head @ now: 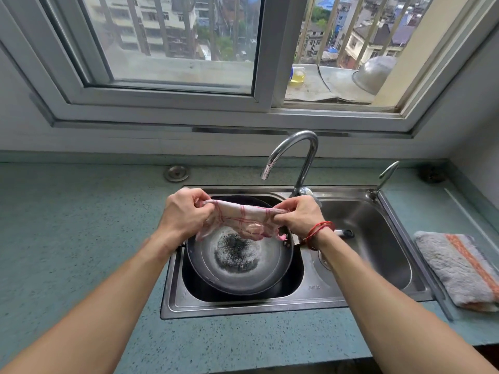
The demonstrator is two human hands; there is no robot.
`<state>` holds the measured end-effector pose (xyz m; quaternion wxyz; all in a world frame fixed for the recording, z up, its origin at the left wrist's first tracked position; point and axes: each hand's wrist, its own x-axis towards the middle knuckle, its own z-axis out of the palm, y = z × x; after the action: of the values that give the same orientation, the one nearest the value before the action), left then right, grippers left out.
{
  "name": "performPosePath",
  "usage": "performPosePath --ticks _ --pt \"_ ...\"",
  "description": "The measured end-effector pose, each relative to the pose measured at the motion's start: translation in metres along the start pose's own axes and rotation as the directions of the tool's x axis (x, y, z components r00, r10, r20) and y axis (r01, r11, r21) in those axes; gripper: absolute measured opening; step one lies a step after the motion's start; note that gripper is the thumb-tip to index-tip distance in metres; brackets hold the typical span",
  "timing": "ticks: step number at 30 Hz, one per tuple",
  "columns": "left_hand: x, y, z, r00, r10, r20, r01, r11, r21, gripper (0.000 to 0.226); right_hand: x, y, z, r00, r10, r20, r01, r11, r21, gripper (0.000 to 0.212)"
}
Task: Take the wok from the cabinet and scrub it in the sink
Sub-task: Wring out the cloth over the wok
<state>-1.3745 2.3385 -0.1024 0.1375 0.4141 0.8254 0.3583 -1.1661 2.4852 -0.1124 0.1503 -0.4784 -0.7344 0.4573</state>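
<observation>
Wok [239,263] sits in the left sink [310,303] basin; left hand [183,211] and right hand [299,215] grip a cloth [240,218] above it, hiding its 12 o'clock rim.

The cloth [243,220] between my hands is pale pink with red checked lines; the wok [239,261] is dark grey with a black speckled centre; the desk [81,238] is speckled teal; the folded towel [459,268] is grey with an orange stripe; a red string [318,230] circles my right wrist

Both forearms are bare, with no sleeves showing. The right wrist wears a thin red string bracelet [318,232], wound round several times.
</observation>
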Motion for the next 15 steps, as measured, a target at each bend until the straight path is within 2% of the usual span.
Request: performPosePath --ticks 2,4,5,8,11,15 --pt "0.003 -0.01 0.003 0.988 -0.123 0.097 0.142 0.964 -0.226 0.015 0.001 0.002 -0.003 0.999 0.039 0.017 -0.041 0.992 0.121 0.013" --pt "0.005 -0.016 0.006 0.94 -0.257 0.223 0.335 0.814 -0.474 0.022 0.001 0.003 -0.002 0.993 0.067 0.092 -0.09 0.96 0.266 0.011" --pt "0.005 -0.017 0.009 0.921 -0.288 0.264 0.388 0.749 -0.538 0.022 0.001 0.003 0.001 0.99 0.081 0.118 -0.114 0.943 0.311 0.01" --pt "0.004 -0.016 0.018 0.906 -0.327 0.268 0.422 0.727 -0.541 0.023 0.002 0.001 0.017 0.984 0.14 0.109 -0.171 0.916 0.363 0.024" --pt "0.006 -0.019 0.027 0.91 -0.329 0.252 0.414 0.756 -0.507 0.026 0.004 -0.004 0.033 0.979 0.187 0.087 -0.206 0.904 0.374 0.018" --pt "0.007 -0.021 0.042 0.911 -0.336 0.239 0.411 0.777 -0.477 0.029 0.007 -0.014 0.056 0.971 0.174 0.163 -0.227 0.884 0.409 0.015"
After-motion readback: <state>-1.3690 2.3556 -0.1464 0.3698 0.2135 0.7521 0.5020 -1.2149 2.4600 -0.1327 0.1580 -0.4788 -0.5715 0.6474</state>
